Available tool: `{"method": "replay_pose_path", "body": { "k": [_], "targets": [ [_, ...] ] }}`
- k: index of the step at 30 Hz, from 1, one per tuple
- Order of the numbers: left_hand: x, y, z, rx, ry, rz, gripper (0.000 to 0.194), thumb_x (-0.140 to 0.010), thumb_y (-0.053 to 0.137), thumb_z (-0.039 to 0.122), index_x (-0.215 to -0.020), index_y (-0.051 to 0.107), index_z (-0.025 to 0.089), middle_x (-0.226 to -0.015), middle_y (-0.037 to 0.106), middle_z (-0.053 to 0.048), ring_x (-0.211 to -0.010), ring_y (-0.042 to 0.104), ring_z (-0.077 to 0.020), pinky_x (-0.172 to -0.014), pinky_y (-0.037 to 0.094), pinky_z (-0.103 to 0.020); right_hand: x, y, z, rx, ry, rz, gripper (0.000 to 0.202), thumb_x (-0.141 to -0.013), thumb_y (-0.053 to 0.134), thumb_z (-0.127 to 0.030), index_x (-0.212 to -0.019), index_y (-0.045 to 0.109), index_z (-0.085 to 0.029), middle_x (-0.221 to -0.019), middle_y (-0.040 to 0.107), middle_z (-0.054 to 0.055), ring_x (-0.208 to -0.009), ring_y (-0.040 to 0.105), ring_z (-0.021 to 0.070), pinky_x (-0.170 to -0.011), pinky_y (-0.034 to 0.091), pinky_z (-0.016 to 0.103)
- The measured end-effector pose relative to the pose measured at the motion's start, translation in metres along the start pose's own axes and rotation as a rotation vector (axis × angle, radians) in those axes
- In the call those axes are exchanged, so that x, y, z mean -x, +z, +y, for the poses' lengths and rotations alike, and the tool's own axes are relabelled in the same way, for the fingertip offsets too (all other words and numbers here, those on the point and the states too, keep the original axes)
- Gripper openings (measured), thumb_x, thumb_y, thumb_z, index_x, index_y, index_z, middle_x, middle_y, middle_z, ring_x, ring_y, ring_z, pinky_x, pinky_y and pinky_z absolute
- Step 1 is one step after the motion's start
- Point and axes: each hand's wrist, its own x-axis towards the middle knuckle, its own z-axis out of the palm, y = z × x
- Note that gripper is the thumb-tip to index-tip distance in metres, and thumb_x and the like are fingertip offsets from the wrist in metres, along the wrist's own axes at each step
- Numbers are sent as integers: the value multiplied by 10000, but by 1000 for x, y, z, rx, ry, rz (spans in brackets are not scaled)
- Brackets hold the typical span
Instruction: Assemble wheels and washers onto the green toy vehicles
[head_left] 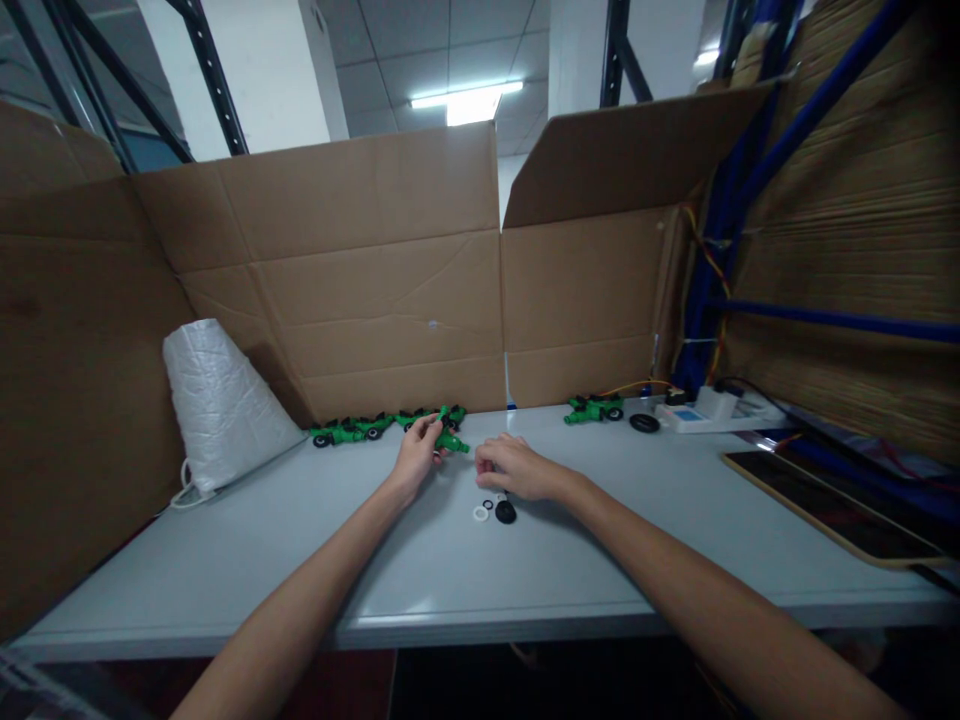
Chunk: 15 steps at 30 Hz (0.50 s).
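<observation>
My left hand is closed around a green toy vehicle body, held tilted above the table. A short way to the right is my right hand, its fingers curled together and pointing toward the green body; whether anything small sits in them is hidden. Below the right hand lie a white ring, a small black ring and a black wheel. Behind the left hand, more green toy vehicles with black wheels stand in a row.
Another green toy vehicle stands at the back right beside a black ring and a white power strip. A tablet-like device lies on the right. A silver padded bag leans at left. Cardboard walls enclose the table.
</observation>
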Motion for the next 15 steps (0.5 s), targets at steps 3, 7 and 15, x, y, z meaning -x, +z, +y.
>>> {"method": "replay_pose_path", "body": {
  "k": [3,7,15],
  "targets": [
    [0,1,1,3,12,-8,415,-936,692,387,-1249,616,126,-994,738,-94,-548,652,-97,-437,442,-175,1,-1,-2,-23,-8,-21,55,-959,664,-268,-944,652,-217,-1025,660,48,-1023,526,236,-892,332,342],
    [1,2,5,24,-2,-5,398,-959,668,347,-1269,581,113,-959,739,-96,-545,680,-119,-446,475,-189,0,3,0,-19,-3,-11,77,-986,605,-224,-916,628,-204,-995,657,57,-1004,524,232,-887,344,338],
    [1,-1,6,28,16,6,412,-947,694,366,-1254,579,116,-906,717,-68,-553,693,-124,-455,494,-185,-2,11,8,2,-3,21,75,-977,633,-265,-931,616,-208,-1002,649,48,-991,518,225,-862,344,327]
  ]
}}
